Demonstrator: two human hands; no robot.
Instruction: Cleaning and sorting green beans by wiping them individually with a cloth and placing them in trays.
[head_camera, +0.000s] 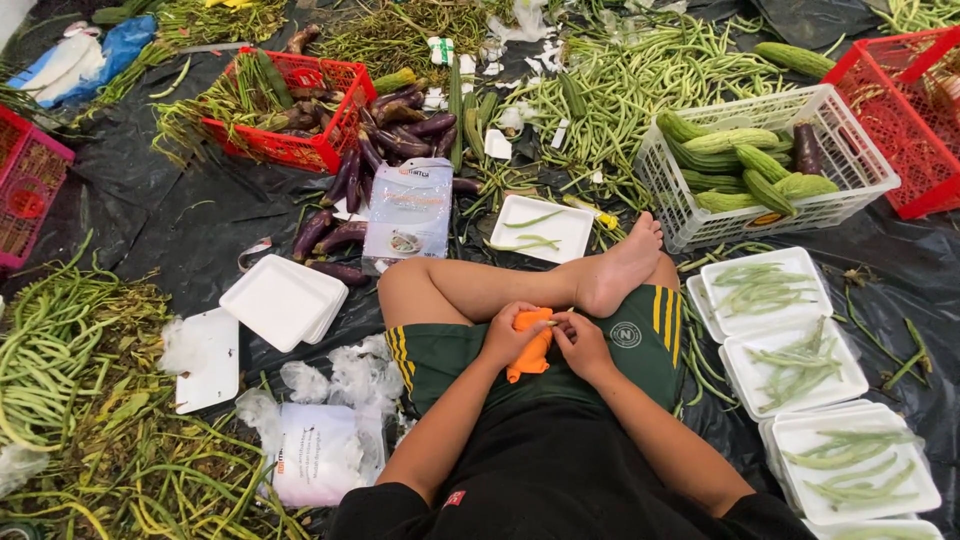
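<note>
A person sits cross-legged on black plastic sheeting, seen from above. At the centre of the frame, over the lap, the left hand (510, 335) is clamped around an orange tool (531, 347), while the right hand (580, 340) pinches its upper end, fingers together. Just above, a white foam tray (542, 226) carries a few green beans. At lower right lie 3 filled trays (790, 368). A white basket (764, 165) of gourds sits upper right.
</note>
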